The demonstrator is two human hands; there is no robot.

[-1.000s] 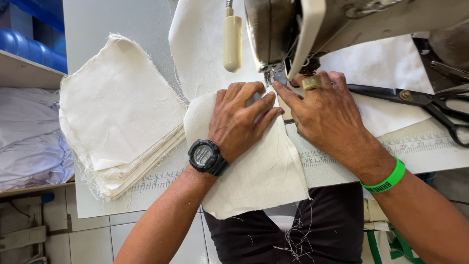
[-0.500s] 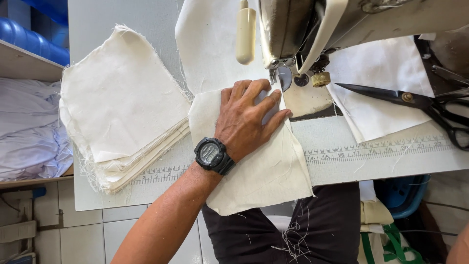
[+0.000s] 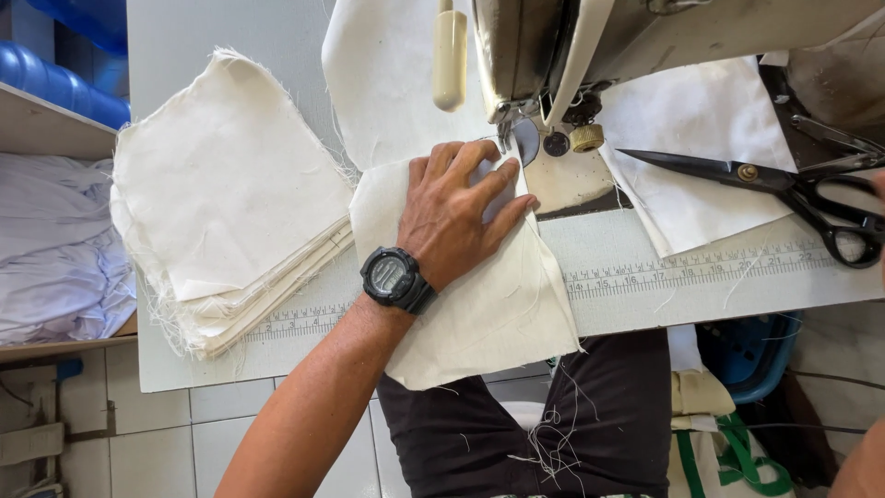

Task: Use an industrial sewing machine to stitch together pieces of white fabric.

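My left hand (image 3: 461,207), with a black wristwatch on the wrist, lies flat with its fingers spread on a cream fabric piece (image 3: 489,314). The fingertips rest just left of the presser foot (image 3: 518,138) of the sewing machine (image 3: 553,46). The fabric's near end hangs over the table edge above my lap. Of my right hand only a sliver shows at the right edge (image 3: 880,198), next to the handles of the black scissors (image 3: 737,171). Its forearm (image 3: 862,466) is at the bottom right.
A stack of cream fabric squares (image 3: 230,203) with frayed edges sits left of my hand on the white table (image 3: 691,277), which has a printed ruler along its front. More white cloth lies behind the machine and on a shelf (image 3: 46,258) at left. A blue basket (image 3: 756,355) stands under the table.
My right hand has left the fabric by the needle and moved off to the right, near the scissors. My left hand stays flat on the fabric piece.
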